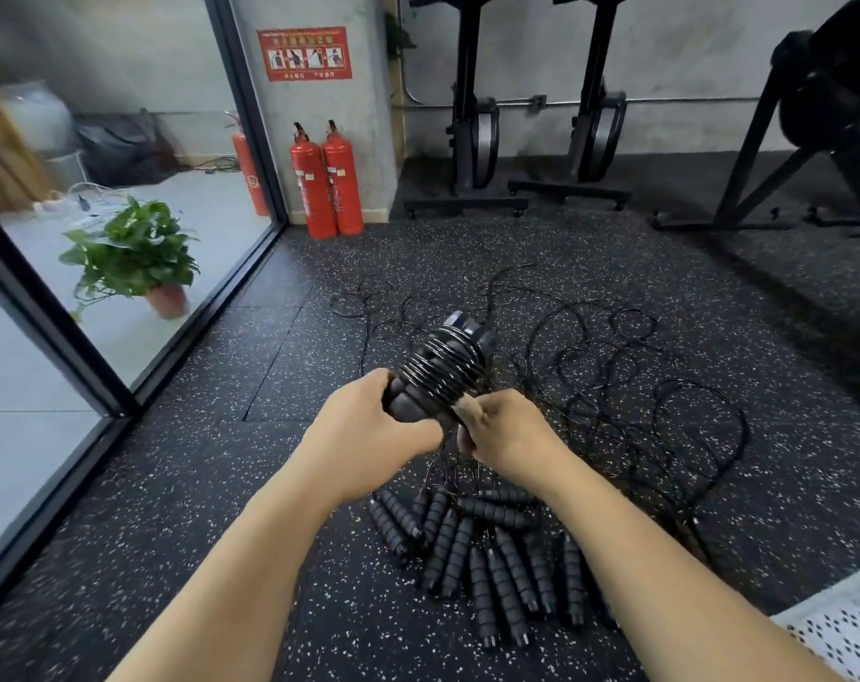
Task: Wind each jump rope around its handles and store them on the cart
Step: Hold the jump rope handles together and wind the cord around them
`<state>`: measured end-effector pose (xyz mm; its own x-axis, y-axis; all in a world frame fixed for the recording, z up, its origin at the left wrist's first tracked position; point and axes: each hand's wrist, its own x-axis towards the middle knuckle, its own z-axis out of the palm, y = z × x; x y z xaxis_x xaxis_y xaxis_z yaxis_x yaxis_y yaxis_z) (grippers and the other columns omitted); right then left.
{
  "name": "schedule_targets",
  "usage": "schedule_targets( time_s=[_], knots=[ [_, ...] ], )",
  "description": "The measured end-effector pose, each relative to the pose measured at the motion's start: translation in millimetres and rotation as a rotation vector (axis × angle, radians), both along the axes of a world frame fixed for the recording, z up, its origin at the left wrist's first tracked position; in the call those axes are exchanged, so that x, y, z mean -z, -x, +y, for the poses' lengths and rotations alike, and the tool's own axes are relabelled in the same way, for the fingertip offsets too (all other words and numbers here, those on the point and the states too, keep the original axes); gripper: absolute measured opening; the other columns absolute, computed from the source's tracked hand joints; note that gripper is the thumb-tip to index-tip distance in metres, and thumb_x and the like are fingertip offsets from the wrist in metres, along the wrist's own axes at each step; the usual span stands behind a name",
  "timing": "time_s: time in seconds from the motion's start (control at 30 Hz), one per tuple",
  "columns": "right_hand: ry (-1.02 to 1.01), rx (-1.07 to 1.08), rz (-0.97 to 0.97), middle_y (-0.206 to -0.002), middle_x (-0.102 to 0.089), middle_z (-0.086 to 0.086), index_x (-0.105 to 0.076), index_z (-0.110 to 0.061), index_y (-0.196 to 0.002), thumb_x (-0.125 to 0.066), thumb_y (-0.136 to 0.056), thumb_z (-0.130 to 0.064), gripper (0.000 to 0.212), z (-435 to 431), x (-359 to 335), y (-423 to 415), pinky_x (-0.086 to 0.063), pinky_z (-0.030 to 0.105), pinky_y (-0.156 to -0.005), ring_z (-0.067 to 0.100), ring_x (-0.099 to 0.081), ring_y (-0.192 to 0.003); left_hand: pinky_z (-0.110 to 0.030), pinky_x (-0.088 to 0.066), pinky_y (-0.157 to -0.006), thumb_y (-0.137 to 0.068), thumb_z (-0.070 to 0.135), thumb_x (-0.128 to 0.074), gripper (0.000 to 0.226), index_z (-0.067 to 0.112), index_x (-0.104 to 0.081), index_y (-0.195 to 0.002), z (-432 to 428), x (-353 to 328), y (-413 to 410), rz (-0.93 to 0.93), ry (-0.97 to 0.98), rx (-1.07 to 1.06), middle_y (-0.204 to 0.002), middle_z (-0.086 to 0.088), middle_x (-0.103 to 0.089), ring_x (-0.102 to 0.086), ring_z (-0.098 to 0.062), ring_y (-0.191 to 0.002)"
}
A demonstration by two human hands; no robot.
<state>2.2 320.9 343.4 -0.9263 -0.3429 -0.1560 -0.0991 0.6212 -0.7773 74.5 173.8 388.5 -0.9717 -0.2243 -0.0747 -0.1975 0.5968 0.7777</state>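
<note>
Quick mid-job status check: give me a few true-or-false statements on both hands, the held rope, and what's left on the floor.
1. The left hand grips the lower end of the paired handles. True.
2. The rope is coiled round those handles. True.
3. The right hand hangs free. False: it holds the rope at the coil's edge.
4. The handles on the floor are all wound. False: they lie in a pile, and the loose ropes are spread out in a tangle.
5. The plant stands among the ropes. False: the potted plant sits behind the glass partition.
</note>
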Motion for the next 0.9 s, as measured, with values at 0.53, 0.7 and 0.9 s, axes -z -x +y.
schedule_targets(
  time_s=[0.53, 0.7, 0.9],
  knots=[
    [-0.342, -0.210, 0.336, -0.056, -0.052, -0.003, -0.052, -0.013, -0.066, -0.043, -0.098, -0.047, 0.047, -7.2, -48.4, -40.8, -0.039, 0.029, -0.056, 0.019, -0.051, -0.058, -0.020, -0.031, -0.047, -0.073, 0.008, -0.070, 0.011, 0.010, -0.059, -0.075, -51.4, 11.1, 6.2, -0.092, -0.137, -0.264, -0.060, -0.003, -0.053, -0.042, -0.018, -0.051],
    [-0.344, -0.241, 0.493, -0.060, -0.049, -0.004, -0.041, -0.016, -0.060, -0.042, -0.097, -0.046, 0.047, -11.4, -67.5, -54.3, -0.042, 0.033, -0.062, 0.020, -0.048, -0.062, -0.025, -0.038, -0.052, -0.075, 0.028, -0.070, 0.021, 0.014, -0.054, -0.074, -35.9, 13.9, 12.4, -0.077, 0.285, -0.257, -0.070, -0.001, -0.060, -0.056, -0.020, -0.062],
    [-0.312, -0.245, 0.527, -0.063, -0.054, -0.003, -0.053, -0.016, -0.067, -0.048, -0.096, -0.045, 0.041, 3.8, -77.8, -40.8, -0.042, 0.033, -0.063, 0.021, -0.054, -0.068, -0.028, -0.039, -0.059, -0.082, 0.035, -0.061, 0.024, 0.023, -0.042, -0.075, -4.2, 12.4, 12.0, 0.005, 0.715, -0.040, -0.074, 0.005, -0.050, -0.055, -0.025, -0.072]
  ],
)
